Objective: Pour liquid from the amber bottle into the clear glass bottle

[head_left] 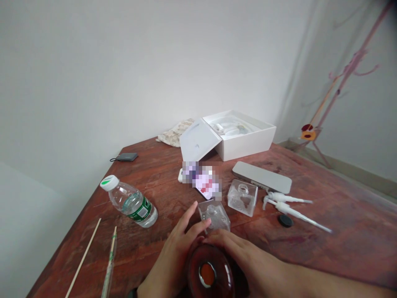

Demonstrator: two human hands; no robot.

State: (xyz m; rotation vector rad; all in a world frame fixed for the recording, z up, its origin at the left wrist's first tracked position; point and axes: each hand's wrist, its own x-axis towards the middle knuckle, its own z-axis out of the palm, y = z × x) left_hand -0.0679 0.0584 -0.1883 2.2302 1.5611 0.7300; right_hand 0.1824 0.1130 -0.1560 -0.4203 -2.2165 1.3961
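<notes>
A dark brown glass bottle (pixel 206 269) with an open round mouth stands upright at the bottom, close to the camera. My right hand (pixel 232 246) curves around its far right side; the fingertips are partly hidden. On the bottle's left is my left hand (pixel 182 238), two fingers stretched forward and apart. Those fingers reach the near left part of a clear square bottle (pixel 217 213); whether they press on it cannot be told. A second clear square bottle (pixel 242 198), uncapped, stands just right of it. Two white pump heads (pixel 287 203) with tubes and a black cap (pixel 285 220) lie farther right.
A water bottle (pixel 133 205) stands left, near a wooden stick (pixel 83 256) and a wrapped stick (pixel 110 265). Behind are a grey power bank (pixel 125 157), a phone (pixel 206 186), a silver slab (pixel 262 177), an opened white box (pixel 248 142) and a cloth (pixel 175 133).
</notes>
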